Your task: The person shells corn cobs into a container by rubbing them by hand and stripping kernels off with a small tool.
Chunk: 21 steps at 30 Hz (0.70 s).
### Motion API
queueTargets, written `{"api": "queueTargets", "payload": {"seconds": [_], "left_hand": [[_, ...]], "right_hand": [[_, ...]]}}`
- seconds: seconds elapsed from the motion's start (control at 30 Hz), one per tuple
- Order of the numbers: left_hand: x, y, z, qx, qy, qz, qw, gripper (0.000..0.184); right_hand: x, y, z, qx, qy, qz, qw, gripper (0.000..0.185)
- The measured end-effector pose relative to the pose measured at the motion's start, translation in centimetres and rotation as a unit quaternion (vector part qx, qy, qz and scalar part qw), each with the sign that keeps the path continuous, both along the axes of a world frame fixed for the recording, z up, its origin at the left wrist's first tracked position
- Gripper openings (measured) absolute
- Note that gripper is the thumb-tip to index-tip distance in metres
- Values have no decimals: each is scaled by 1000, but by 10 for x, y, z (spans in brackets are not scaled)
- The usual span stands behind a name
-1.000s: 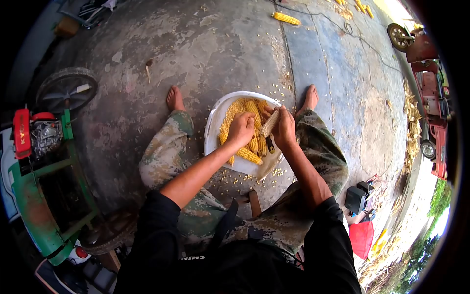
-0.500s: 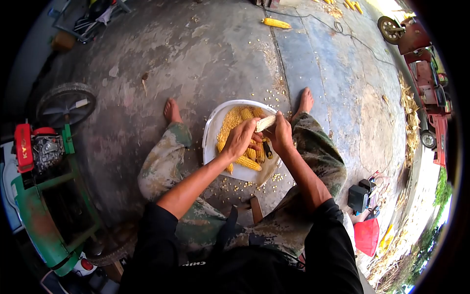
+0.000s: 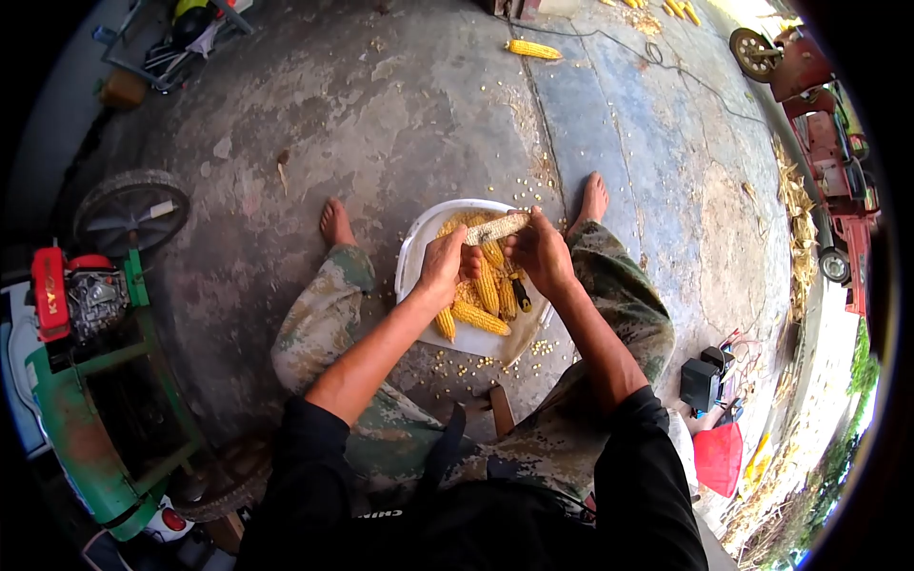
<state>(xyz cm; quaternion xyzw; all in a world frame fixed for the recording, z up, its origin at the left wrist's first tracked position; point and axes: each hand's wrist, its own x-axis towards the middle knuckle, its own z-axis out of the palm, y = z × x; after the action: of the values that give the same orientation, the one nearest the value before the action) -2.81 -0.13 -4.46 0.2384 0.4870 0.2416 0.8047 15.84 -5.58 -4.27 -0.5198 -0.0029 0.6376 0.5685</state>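
Note:
Between my two hands is a pale, mostly stripped corn cob (image 3: 497, 229), held roughly level above a white basin (image 3: 407, 278). My left hand (image 3: 446, 263) grips its left end, and my right hand (image 3: 543, 252) has its right end between thumb and fingers. Under the hands, the basin holds loose kernels and several yellow ears; one ear (image 3: 481, 318) lies near the basin's lower edge. A black-handled tool (image 3: 521, 294) rests beside the ears, its far end hidden.
My bare feet flank the basin, with kernels scattered around it. A yellow ear (image 3: 533, 49) lies farther out on the floor. At left stands a green machine (image 3: 71, 419) with a red engine; at right are a black box (image 3: 700, 384) and a red vehicle (image 3: 852, 247).
The cob was tilted steeply by my right hand a second ago, apart from my left hand. Now it lies nearly level with both hands on it.

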Motion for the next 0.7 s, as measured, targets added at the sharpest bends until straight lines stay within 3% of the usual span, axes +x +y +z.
{"api": "queueTargets", "payload": {"seconds": [0.13, 0.37, 0.5, 0.57, 0.7], "left_hand": [[0, 4, 2, 14, 25, 27, 999, 30], [3, 8, 9, 95, 110, 19, 989, 38], [-5, 16, 3, 136, 134, 8, 982, 43], [-3, 19, 2, 143, 170, 20, 975, 41], [-3, 20, -18, 170, 171, -47, 969, 21]], "right_hand": [[-1, 0, 20, 37, 11, 24, 999, 41], [-3, 0, 35, 34, -159, 125, 979, 51], [-1, -2, 33, 70, -258, 219, 938, 42], [9, -6, 52, 83, -357, 222, 904, 39], [36, -16, 67, 148, -437, 129, 878, 33]]}}
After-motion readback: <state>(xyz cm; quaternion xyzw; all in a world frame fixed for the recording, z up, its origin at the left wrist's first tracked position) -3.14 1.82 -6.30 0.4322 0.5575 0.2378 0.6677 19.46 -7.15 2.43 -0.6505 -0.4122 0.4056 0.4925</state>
